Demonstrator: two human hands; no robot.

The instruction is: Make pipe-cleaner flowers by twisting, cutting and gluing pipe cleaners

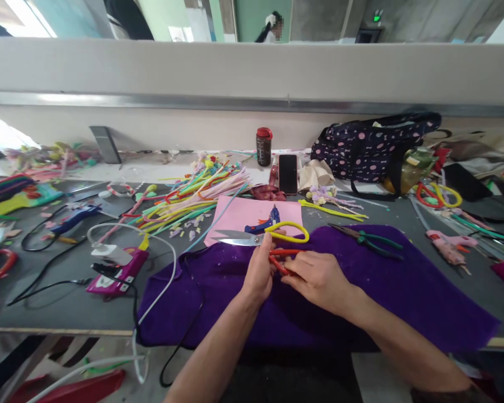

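The left hand (258, 274) grasps the scissors (252, 240) near the pivot, blades (239, 242) toward nine o'clock; the right hand's (321, 277) fingers clasp the red handle (283, 253). A glue gun (273, 217) lies at twelve from the left hand, pliers (367, 239) at two from the right.

A dark grey tabletop (63, 316) bears a purple cloth (397, 282) — spread along the near edge — and a pink sheet (235, 215) beyond it. Leftward lie a magenta block (128, 274) and heaped fuzzy stems (185, 204) (many colours); rightward, a pink glue gun (447, 246).
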